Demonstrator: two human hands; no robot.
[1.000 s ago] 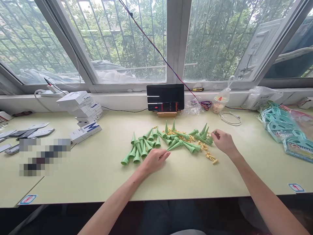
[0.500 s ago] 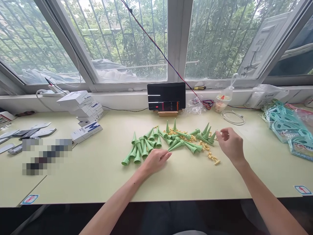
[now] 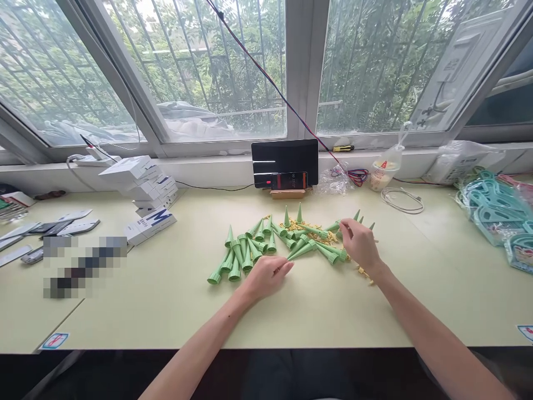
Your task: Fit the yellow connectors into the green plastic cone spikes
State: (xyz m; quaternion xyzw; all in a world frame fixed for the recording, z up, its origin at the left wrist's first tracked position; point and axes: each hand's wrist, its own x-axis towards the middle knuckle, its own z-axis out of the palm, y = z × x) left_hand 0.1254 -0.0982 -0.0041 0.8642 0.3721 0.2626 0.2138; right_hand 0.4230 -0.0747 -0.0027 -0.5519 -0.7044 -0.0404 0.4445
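Green plastic watering spikes [image 3: 236, 251] lie heaped on the table, most with their hollow, ribbed ends toward me. A few, such as one standing spike [image 3: 299, 213], point upward at the back and right. Small yellow plastic pieces [image 3: 293, 225] are scattered among them. My left hand [image 3: 268, 276] rests on the table with curled fingers, close by the tip of a lying spike [image 3: 303, 249]; what is in its fingers is hidden. Above the right end of the heap, my right hand [image 3: 361, 244] has thumb and finger pinched together beside a spike. It covers several standing spikes and yellow pieces.
A black tablet [image 3: 285, 158] with a phone [image 3: 290, 180] before it leans at the window. White boxes [image 3: 152, 225] are stacked left, near flat grey items [image 3: 62, 225]. To the right are a bagged cup [image 3: 381, 173], a white cable [image 3: 402, 201] and turquoise plastic parts [image 3: 491, 208].
My right hand left the standing spike at the far right, drew back to the right, then moved left over the heap. The left hand stays in place. The view has turned slightly.
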